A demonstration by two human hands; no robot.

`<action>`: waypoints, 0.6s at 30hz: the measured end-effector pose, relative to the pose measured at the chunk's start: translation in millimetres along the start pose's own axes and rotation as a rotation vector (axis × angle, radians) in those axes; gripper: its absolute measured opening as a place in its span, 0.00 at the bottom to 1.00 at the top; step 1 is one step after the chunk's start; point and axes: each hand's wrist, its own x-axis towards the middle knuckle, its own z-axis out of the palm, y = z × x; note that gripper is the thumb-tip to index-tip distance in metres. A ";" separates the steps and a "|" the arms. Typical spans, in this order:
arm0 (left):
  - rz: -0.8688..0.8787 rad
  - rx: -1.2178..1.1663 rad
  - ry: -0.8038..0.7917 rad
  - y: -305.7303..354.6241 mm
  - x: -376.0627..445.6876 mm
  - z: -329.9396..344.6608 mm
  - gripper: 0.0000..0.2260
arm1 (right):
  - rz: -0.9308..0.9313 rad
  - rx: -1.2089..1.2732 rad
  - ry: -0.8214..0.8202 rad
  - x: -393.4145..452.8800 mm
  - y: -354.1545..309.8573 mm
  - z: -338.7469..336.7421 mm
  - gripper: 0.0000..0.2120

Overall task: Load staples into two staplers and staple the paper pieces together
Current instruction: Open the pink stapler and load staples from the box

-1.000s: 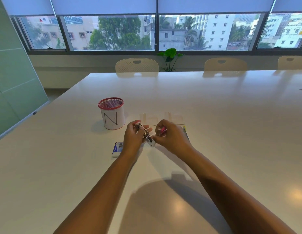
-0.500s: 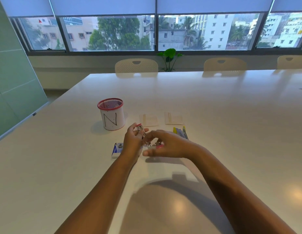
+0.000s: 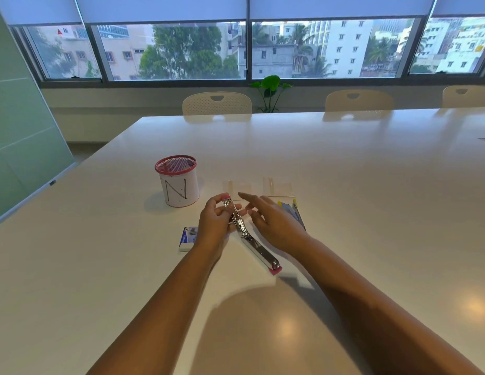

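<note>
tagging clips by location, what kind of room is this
Most likely an office meeting room: a long white table with matching chairs along its far side, a glass board at left, and wide windows onto city buildings.

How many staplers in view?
2. Pink stapler swung open, far end gripped by the left hand; blue-and-yellow stapler on the table, partly hidden behind the right hand. Cup contents unclear.
</note>
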 end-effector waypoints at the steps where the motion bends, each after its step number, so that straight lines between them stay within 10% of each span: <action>1: 0.002 0.002 0.009 -0.5 0.3 0.4 0.11 | -0.007 -0.035 -0.005 0.0 1.3 2.3 0.22; 18: -0.024 0.084 0.005 -2.9 3.1 4.1 0.14 | -0.054 -0.212 0.029 3.9 7.9 11.0 0.19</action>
